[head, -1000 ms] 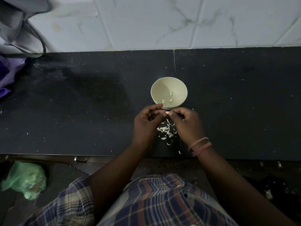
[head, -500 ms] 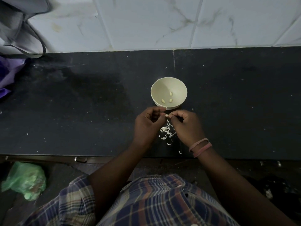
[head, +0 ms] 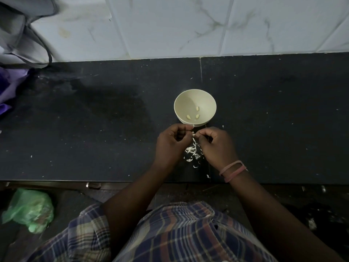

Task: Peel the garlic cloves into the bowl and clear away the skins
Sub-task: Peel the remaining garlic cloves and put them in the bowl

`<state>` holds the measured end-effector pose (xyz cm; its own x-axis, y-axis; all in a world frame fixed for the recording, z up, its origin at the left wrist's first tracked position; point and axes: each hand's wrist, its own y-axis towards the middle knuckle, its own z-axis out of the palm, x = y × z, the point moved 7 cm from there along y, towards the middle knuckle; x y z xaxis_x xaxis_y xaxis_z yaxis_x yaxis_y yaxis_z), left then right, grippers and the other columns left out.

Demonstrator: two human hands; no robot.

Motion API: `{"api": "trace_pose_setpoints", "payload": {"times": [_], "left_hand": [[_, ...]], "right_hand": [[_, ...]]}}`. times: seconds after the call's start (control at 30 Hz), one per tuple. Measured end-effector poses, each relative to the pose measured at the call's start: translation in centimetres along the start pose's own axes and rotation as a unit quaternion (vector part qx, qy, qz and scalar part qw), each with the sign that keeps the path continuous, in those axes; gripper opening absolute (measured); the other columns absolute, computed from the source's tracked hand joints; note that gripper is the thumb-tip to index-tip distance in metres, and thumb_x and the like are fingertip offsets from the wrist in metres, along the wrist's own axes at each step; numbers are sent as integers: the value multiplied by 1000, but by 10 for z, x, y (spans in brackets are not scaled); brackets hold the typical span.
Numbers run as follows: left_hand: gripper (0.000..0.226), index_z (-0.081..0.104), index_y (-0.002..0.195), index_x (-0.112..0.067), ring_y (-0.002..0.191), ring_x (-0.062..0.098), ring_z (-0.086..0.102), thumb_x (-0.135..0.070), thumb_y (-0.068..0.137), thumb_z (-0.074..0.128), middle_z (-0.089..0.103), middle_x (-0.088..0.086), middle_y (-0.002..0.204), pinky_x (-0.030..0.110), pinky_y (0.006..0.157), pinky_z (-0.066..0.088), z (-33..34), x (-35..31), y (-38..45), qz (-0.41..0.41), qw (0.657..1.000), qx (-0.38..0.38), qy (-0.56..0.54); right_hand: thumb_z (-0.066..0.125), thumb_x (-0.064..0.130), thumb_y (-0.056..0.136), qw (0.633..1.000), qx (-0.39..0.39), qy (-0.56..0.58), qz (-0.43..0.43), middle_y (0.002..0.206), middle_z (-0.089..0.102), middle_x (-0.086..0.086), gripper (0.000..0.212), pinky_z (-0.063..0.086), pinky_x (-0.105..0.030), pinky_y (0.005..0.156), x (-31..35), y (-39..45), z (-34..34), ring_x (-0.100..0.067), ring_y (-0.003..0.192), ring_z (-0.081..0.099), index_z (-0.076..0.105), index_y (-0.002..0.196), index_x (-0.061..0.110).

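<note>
Peeling goes on at the centre of the frame: my left hand and right hand meet just below the bowl, fingertips pinched together on one small garlic clove that shows only as a pale speck between them. Both hands are curled tight, and since a second ago they have slid a little lower and closer to me, off the bowl's near rim, so the rim now shows clear above the knuckles. I read that as the skin being worked loose over the scrap pile, not the clove being dropped in yet.

Three peeled cloves lie in the bottom of the bowl, the same count as before, so nothing has been added in this stretch. The skins lie scattered on the dark counter between my wrists, with a few stray flakes trailing toward the lower edge of the counter. They are uncleared; that half of the job is untouched.

At upper left a grey bag and a purple cloth sit against the tiled wall, well apart from the work. A green plastic bag lies on the floor at lower left, possibly for the waste. Nothing blocks the short path to the bowl; I cannot see any unpeeled cloves waiting.
</note>
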<state>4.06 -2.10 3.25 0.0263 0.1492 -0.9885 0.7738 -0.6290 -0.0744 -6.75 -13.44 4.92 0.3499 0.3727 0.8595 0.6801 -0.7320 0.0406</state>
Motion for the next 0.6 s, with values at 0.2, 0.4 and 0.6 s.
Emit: {"api": "trace_pose_setpoints", "payload": {"times": [0.2, 0.4, 0.6], "left_hand": [[16, 73, 107, -9, 84, 21, 73, -4, 92, 68, 77, 10, 94, 41, 82, 61, 6, 6, 2, -32, 997, 21, -71], [14, 69, 106, -4, 77, 19, 67, -1, 94, 64, 73, 11, 88, 35, 78, 56, 10, 14, 3, -95, 975, 33, -199], [19, 66, 111, -1, 84, 17, 69, 4, 95, 59, 74, 10, 94, 25, 82, 58, 18, 14, 2, -147, 928, 37, -340]], "right_hand": [[67, 8, 90, 996, 16, 81, 41, 83, 75, 0, 11, 50, -13, 70, -5, 0, -3, -4, 78, 67, 77, 87, 9], [70, 11, 89, 994, 11, 107, 23, 86, 74, 0, 6, 49, -12, 74, 0, 1, -5, -5, 82, 68, 76, 90, 9], [71, 9, 88, 996, -25, 79, -42, 93, 70, -1, 6, 52, -20, 79, 11, 1, -10, -8, 89, 67, 74, 93, 9]]}}
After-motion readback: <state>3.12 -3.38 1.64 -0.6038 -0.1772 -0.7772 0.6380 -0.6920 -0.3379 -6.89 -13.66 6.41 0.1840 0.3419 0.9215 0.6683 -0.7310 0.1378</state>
